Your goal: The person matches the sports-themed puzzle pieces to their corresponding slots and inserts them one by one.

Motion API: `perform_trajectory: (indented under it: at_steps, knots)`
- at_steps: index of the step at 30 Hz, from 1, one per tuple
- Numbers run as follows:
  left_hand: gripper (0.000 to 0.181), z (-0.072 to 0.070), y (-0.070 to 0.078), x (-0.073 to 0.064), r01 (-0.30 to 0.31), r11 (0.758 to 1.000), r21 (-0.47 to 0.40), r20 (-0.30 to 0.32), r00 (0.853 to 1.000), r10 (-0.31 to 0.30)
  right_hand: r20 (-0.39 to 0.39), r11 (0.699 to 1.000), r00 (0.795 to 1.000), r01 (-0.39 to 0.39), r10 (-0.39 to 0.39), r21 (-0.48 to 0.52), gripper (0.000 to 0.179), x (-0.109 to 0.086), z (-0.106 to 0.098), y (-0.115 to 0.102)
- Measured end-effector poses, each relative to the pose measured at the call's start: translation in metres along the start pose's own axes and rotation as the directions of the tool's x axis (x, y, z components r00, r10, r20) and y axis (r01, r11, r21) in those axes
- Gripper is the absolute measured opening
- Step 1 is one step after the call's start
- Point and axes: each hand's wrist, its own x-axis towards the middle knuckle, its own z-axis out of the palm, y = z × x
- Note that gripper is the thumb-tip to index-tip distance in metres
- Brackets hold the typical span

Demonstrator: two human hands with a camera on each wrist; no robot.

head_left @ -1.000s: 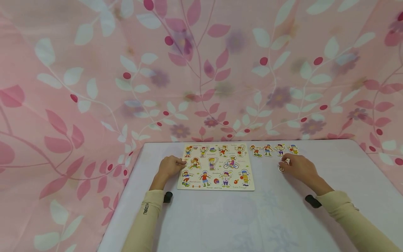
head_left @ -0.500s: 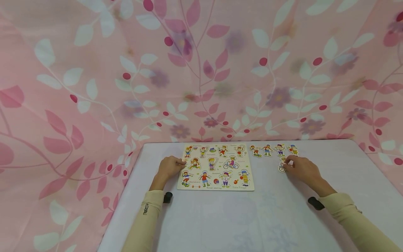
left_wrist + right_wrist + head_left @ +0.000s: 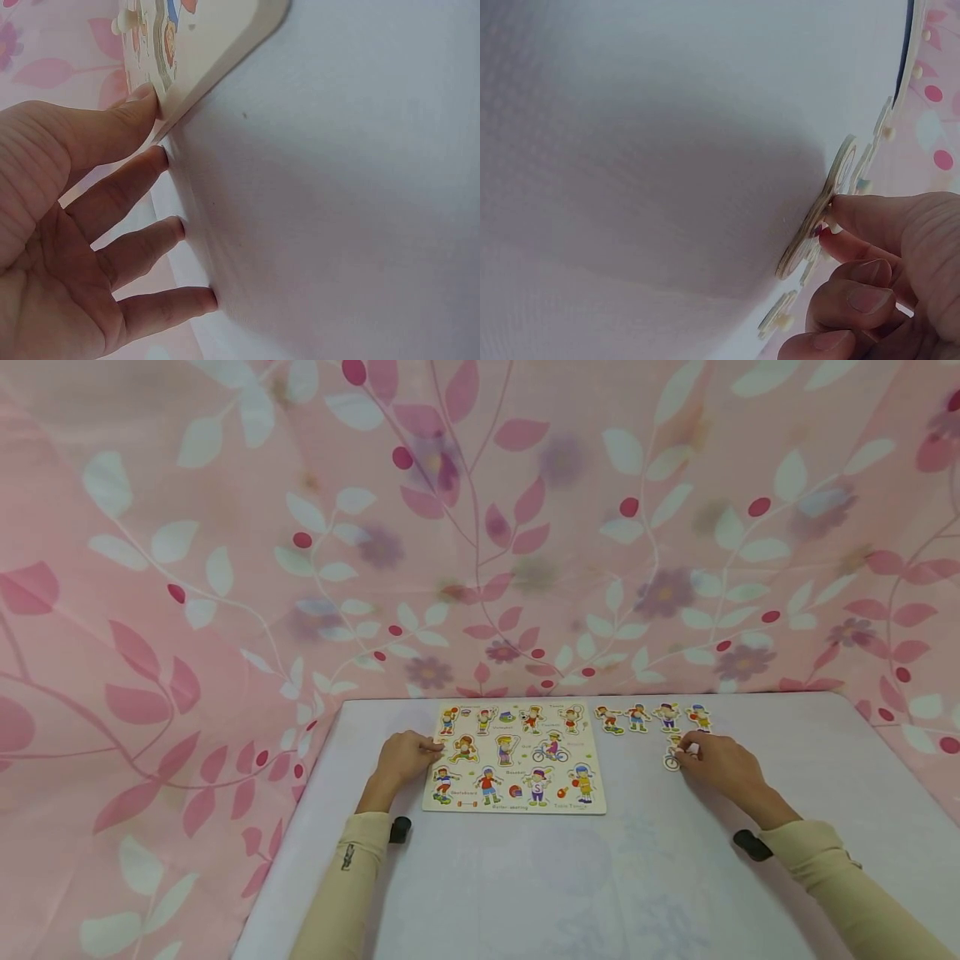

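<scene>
A knobbed puzzle board (image 3: 483, 785) with sports figures lies flat on the table. My left hand (image 3: 405, 758) is at its left edge. In the left wrist view, the left thumb (image 3: 135, 120) touches the board's rim (image 3: 225, 67), while the other fingers are spread with their tips on the cloth. My right hand (image 3: 722, 766) pinches a bicycle puzzle piece (image 3: 671, 763) by its knob between thumb and index finger. In the right wrist view, this piece (image 3: 799, 244) lies on or very near the cloth, and the right hand's other fingers (image 3: 851, 300) are curled.
Several loose figure pieces stand in a row right of the board: a skateboarder (image 3: 610, 720), a roller skater (image 3: 637, 718), a baseball player (image 3: 666, 717) and a yellow-clad figure (image 3: 698, 717). A white cloth covers the table (image 3: 525, 885). Pink floral fabric (image 3: 465, 568) hangs behind it.
Between one second and half a second ago, my right hand shifted slightly right and down, showing more of the bicycle piece. Since then it has barely moved. My left hand stays at the board.
</scene>
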Motion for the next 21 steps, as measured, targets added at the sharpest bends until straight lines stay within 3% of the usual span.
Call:
perform_trajectory:
  at_steps: [21]
  knots:
    - [0.016, 0.001, -0.001, 0.000, 0.004, 1.000, 0.001, 0.001, 1.000, -0.004, -0.036, 1.000, 0.999, 0.019, -0.019, 0.010, 0.020, 0.001, -0.009, -0.025]
